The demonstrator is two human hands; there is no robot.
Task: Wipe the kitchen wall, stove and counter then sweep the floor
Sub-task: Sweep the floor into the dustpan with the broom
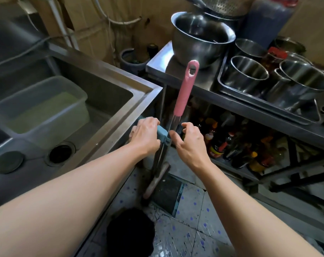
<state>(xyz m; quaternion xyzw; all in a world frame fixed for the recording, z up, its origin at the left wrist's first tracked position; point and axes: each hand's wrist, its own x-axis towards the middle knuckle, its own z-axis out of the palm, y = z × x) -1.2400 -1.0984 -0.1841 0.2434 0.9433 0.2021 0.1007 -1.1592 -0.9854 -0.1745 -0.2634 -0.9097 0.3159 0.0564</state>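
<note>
Broom (183, 93) near upright, pink handle end up, tilted slightly right. Left hand (145, 135) gripping blue clip (162, 135) on shaft. Right hand (188, 140) pinching shaft.

Broom (183, 93) lower shaft hidden behind hands.

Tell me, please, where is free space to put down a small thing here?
Free: the steel shelf top in front of the large steel bowl, and the sink floor right of the clear plastic tub. Crowded: the metal tray of steel pots, and the lower bottle shelf.
</note>
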